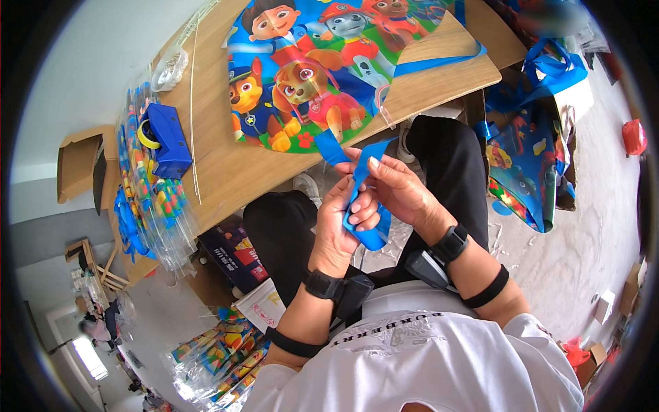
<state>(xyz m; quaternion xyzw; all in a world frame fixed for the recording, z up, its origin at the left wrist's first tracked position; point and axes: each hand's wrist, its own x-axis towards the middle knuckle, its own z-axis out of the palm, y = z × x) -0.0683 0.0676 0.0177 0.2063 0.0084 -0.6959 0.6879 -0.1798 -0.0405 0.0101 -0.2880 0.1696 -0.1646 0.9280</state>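
Note:
Above my lap, a blue ribbon is looped between my two hands. My left hand is closed, its fingers wrapped round the lower folds. The thumb and fingers of my right hand pinch the upper part, where two strips cross. One short end sticks up toward the table edge. Just beyond my hands lies a colourful sheet printed with cartoon characters, flat on the wooden table. A blue strip runs from its right side across the wood.
On the left stand a blue tape dispenser, plastic-wrapped printed bundles and an open cardboard box. Thin white rods lie along the table. More printed material hangs from a box at right. Other wrapped bundles lie lower left.

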